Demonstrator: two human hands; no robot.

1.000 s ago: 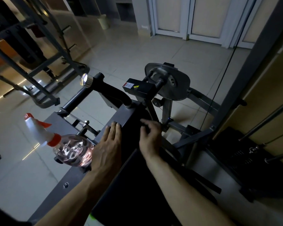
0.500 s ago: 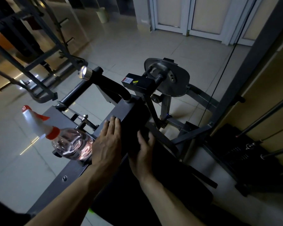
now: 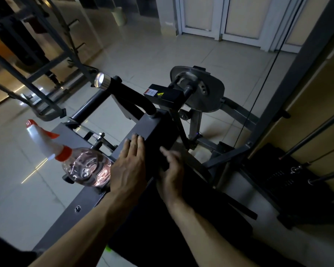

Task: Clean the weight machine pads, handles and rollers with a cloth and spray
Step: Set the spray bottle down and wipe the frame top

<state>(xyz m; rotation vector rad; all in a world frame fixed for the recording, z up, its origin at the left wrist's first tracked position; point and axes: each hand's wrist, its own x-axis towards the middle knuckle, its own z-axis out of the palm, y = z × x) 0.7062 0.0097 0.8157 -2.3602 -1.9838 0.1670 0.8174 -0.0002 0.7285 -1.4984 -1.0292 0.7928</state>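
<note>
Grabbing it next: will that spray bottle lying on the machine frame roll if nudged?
Likely rolls: the spray bottle lies on its side, round-bodied, on a narrow frame. Clear plastic, so probably light and smooth to grip.

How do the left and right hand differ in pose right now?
Left hand lies palm down on the grey frame, fingers straight and together; right hand is turned edge-on against the dark pad.
Left hand is sharp; right hand is motion-blurred.
Left hand sits beside the spray bottle; right hand is away from it.
Both show extended fingers; no cloth is discernible in either.
</note>
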